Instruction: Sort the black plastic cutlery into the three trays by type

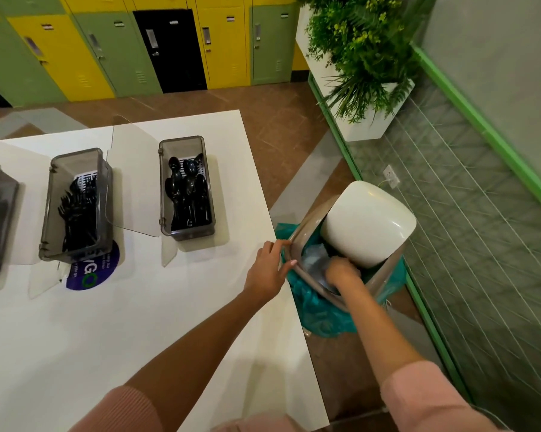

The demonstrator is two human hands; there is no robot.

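Three smoky grey trays stand in a row on the white table (138, 307). The right tray (165, 188) holds black spoons (188, 194). The middle tray (49, 207) holds black forks (75, 213). The left tray (1, 213) is cut off by the frame edge and its dark contents are unclear. My left hand (267, 271) grips the rim of a waste bin (297, 241) beside the table. My right hand (340, 271) reaches inside the bin, fingers curled down on crumpled clear plastic (314, 258); whether it holds it is hidden.
The bin has a white swing lid (367, 222) tipped up and a teal liner bag (319, 313). A round blue sticker (94, 269) lies under the middle tray. Clear tray lids hang open. Lockers line the far wall; a white planter (365, 113) stands right.
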